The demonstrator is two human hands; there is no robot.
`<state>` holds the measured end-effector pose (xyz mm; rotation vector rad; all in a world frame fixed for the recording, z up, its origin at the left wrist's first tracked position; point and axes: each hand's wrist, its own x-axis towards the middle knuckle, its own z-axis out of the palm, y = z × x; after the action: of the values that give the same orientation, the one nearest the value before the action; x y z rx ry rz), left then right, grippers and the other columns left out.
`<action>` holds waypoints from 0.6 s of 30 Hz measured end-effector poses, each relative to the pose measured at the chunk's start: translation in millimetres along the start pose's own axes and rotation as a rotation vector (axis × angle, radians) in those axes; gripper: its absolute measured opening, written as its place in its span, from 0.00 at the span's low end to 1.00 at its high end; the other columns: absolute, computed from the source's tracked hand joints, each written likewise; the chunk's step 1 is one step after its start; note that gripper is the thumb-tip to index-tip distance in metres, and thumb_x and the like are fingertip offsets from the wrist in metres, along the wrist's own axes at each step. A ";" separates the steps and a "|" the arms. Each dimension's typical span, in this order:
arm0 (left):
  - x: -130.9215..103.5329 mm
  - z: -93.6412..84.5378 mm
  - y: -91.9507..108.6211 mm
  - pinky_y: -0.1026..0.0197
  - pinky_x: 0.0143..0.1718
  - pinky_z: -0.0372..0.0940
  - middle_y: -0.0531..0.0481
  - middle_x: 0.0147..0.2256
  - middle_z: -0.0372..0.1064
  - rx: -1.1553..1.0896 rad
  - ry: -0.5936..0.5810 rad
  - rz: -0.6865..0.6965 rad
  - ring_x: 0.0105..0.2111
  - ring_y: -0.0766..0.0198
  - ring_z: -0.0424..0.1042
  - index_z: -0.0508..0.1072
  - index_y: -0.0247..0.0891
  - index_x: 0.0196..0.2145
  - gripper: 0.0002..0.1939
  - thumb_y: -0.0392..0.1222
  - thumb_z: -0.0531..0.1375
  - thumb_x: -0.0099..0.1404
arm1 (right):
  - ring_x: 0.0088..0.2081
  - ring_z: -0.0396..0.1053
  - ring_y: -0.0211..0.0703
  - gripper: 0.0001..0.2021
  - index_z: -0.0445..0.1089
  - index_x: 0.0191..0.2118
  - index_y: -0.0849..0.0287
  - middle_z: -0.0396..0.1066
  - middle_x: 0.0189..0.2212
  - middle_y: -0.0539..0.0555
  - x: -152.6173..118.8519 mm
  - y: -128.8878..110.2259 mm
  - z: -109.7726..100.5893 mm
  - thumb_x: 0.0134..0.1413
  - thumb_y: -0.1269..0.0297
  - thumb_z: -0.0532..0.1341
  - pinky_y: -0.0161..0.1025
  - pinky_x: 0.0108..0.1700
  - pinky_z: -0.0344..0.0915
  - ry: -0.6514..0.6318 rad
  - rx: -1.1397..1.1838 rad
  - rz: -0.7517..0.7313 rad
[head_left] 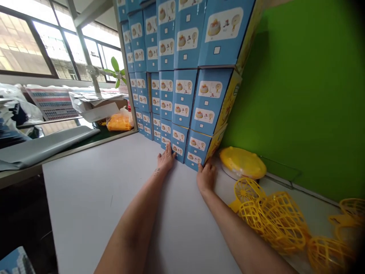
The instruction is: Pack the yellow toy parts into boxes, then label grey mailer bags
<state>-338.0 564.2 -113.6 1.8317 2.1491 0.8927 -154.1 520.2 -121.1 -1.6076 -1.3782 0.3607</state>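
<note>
Tall stacks of blue cardboard boxes with small product pictures stand on a white tabletop [114,198]. My left hand [167,159] reaches to the bottom row, its fingers stretched out against the front of a lower blue box [178,145]. At the lower corner of the nearest bottom box [196,146] is my right hand [207,177]. Its thumb lies on the blue front and its fingers curl at the yellow side, where the fingertips are partly hidden. Both forearms extend across the white surface.
Right of the boxes lie a yellow rounded packaged item [242,163] and a heap of yellow plastic lattice baskets [273,217]. A green panel [302,95] rises behind them. Leftward are a green-bladed fan [115,71], an orange bagged bundle [119,121] and a grey sheet [51,144].
</note>
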 end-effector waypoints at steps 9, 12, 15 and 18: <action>-8.3 0.1 5.6 0.38 0.64 0.42 0.38 0.68 0.41 0.186 -0.121 0.027 0.66 0.48 0.47 0.47 0.38 0.66 0.33 0.53 0.50 0.70 | 0.50 0.65 0.67 0.27 0.52 0.64 0.64 0.62 0.50 0.71 1.3 1.3 1.9 0.60 0.66 0.46 0.58 0.48 0.61 0.025 0.041 0.033; -46.6 -2.7 11.9 0.40 0.65 0.41 0.36 0.66 0.46 0.275 -0.211 0.078 0.66 0.49 0.45 0.50 0.33 0.65 0.33 0.53 0.51 0.70 | 0.51 0.65 0.67 0.26 0.53 0.63 0.66 0.62 0.51 0.73 1.1 -4.0 -1.2 0.60 0.68 0.46 0.58 0.49 0.61 0.003 0.063 0.062; -112.0 -4.6 24.3 0.45 0.66 0.39 0.37 0.66 0.44 0.368 -0.268 0.146 0.67 0.48 0.41 0.51 0.29 0.65 0.33 0.53 0.46 0.70 | 0.52 0.66 0.62 0.25 0.53 0.64 0.68 0.62 0.53 0.70 -1.1 -11.0 -4.3 0.61 0.69 0.47 0.54 0.52 0.62 -0.022 0.109 0.093; -174.1 -10.5 36.3 0.43 0.66 0.38 0.41 0.67 0.42 0.439 -0.286 0.186 0.67 0.48 0.40 0.50 0.35 0.66 0.33 0.54 0.42 0.70 | 0.52 0.67 0.56 0.23 0.57 0.61 0.70 0.64 0.53 0.66 -7.1 -20.1 -14.1 0.61 0.70 0.48 0.50 0.52 0.63 -0.043 0.162 0.116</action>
<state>-273.7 398.5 -127.1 2.2245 2.1336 0.1641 -158.2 505.5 -100.5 -1.5558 -1.2572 0.5645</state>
